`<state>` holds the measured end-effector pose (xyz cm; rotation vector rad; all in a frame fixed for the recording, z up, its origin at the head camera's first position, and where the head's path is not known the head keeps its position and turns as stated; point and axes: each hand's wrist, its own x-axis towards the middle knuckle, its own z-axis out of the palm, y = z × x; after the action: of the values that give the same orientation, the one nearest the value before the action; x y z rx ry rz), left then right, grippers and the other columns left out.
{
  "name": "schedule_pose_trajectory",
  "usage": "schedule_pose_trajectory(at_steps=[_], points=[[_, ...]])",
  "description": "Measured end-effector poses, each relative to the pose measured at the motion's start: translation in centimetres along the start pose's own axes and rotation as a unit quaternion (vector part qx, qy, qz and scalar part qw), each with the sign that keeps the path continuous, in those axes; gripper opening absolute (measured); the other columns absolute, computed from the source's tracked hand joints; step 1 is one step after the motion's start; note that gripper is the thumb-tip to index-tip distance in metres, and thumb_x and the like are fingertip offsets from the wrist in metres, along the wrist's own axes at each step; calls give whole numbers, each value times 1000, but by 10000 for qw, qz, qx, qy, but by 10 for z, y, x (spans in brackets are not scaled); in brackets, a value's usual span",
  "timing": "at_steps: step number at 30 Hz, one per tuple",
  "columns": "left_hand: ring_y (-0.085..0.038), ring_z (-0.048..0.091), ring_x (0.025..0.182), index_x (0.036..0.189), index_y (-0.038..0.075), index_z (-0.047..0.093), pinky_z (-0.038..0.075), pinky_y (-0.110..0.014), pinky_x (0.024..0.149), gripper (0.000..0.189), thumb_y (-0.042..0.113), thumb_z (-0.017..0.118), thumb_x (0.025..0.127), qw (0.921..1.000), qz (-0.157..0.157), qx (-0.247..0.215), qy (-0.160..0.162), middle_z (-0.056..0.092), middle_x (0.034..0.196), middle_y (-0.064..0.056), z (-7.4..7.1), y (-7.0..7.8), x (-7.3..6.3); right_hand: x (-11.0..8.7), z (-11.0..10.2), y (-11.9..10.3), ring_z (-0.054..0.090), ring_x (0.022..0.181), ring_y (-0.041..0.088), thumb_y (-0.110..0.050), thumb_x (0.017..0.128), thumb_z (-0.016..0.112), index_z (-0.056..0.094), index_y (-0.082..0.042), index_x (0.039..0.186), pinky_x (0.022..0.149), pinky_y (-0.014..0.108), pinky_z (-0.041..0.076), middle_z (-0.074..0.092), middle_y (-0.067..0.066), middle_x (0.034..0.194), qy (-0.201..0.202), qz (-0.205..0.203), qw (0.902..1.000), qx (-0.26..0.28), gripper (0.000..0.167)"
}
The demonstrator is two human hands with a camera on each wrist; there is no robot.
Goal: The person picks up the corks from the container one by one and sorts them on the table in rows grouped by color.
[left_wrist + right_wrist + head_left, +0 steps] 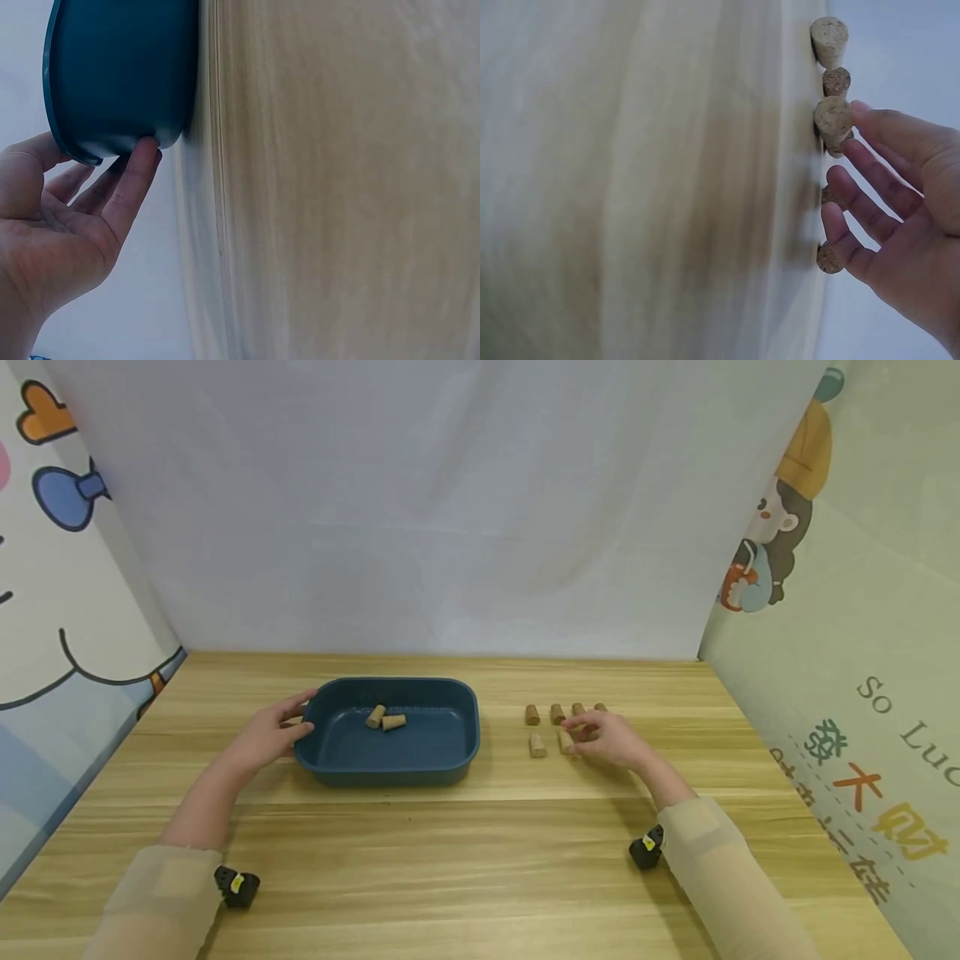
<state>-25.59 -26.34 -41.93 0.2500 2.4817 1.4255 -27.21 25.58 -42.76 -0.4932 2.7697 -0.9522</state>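
My left hand [272, 732] holds the left end of a dark teal plastic bin [390, 777]. In the left wrist view its thumb side is at the rim and a fingertip [146, 142] presses the outer wall low down. Two corks [393, 722] lie inside the bin. My right hand [609, 741] is over the corks on the right, fingers spread and slightly bent. Its thumb and forefinger are right at a light cork [566, 742] in the front row. Another light cork [537, 746] stands left of that one.
Behind the front corks runs a row of darker corks [532, 715], partly covered by my right hand. The wood-grain table [420, 868] ends at a pale cloth [420, 527] at the back. Printed cloths [840, 693] hang at both sides.
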Motion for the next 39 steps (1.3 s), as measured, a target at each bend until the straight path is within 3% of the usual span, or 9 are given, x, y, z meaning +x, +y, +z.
schedule_pose_trajectory(at_steps=[9, 15, 21, 27, 39], points=[[-48, 28, 134, 153, 15, 13, 53, -41, 84, 62, 14, 45, 100, 10000, 3, -74, -43, 15, 150, -33, 0, 2, -1, -6, -8, -16, 57, 104, 30, -15, 85, 71, 59, -3, 126, 84, 45, 49, 59, 15, 126, 115, -225, 9995, 164, 44], [-48, 30, 133, 153, 14, 14, 53, -42, 85, 62, 15, 45, 100, 10000, 31, 5, -35, 16, 150, -34, 1, 3, -2, -10, -13, -29, 57, 102, 30, -12, 85, 71, 61, -3, 124, 78, 40, 51, 61, 16, 123, 308, -573, 9979, 45, 41], [-49, 31, 132, 153, 14, 14, 52, -44, 86, 62, 14, 45, 100, 10000, 25, 0, -21, 16, 150, -34, 1, 3, -3, -14, -19, -50, 58, 94, 30, -8, 84, 71, 62, -3, 123, 75, 39, 52, 64, 17, 110, 637, -863, 9941, 134, 40], [-49, 31, 132, 153, 14, 14, 52, -45, 86, 62, 15, 46, 100, 10000, 37, 18, -18, 16, 149, -34, 0, 1, -2, -19, -23, -77, 58, 100, 29, -15, 86, 70, 61, -9, 124, 81, 39, 52, 62, 10, 121, 796, -872, 9927, 263, 40], [-48, 34, 130, 153, 13, 14, 53, -43, 84, 62, 14, 46, 100, 10000, 43, -17, 2, 18, 149, -35, 0, 2, -2, -16, -5, -124, 60, 96, 20, -15, 86, 70, 64, -13, 122, 78, 36, 53, 63, 3, 116, 1089, -1232, 9837, 730, 36]])
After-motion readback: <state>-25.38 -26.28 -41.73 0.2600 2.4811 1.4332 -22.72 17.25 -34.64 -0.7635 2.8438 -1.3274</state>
